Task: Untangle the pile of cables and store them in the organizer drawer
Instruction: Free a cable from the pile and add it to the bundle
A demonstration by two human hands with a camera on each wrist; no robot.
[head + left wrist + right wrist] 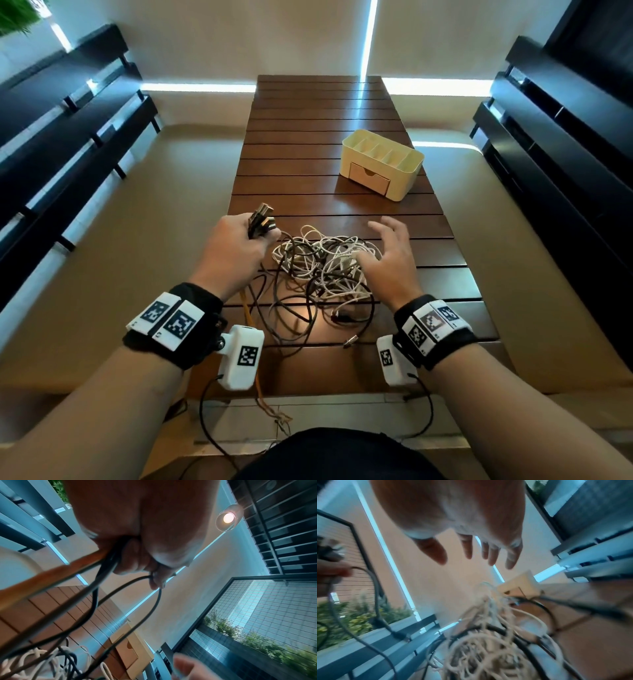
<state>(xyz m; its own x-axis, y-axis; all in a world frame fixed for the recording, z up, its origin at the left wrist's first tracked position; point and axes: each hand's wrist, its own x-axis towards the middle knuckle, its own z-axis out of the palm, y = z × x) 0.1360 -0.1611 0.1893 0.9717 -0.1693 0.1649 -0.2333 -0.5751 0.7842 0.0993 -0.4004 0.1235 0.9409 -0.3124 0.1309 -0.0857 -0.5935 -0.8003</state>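
A tangled pile of white and dark cables lies on the near half of the slatted wooden table. My left hand is raised at the pile's left edge, gripping a bunch of cable plugs whose ends stick up from the fist; dark and orange cords hang from it. My right hand hovers over the pile's right side with fingers spread, holding nothing. The cream organizer stands farther back on the right, its small front drawer closed.
A loose plug and dark cord ends lie near the table's front edge. An orange cable hangs off the near left edge toward the floor. Dark benches flank both sides.
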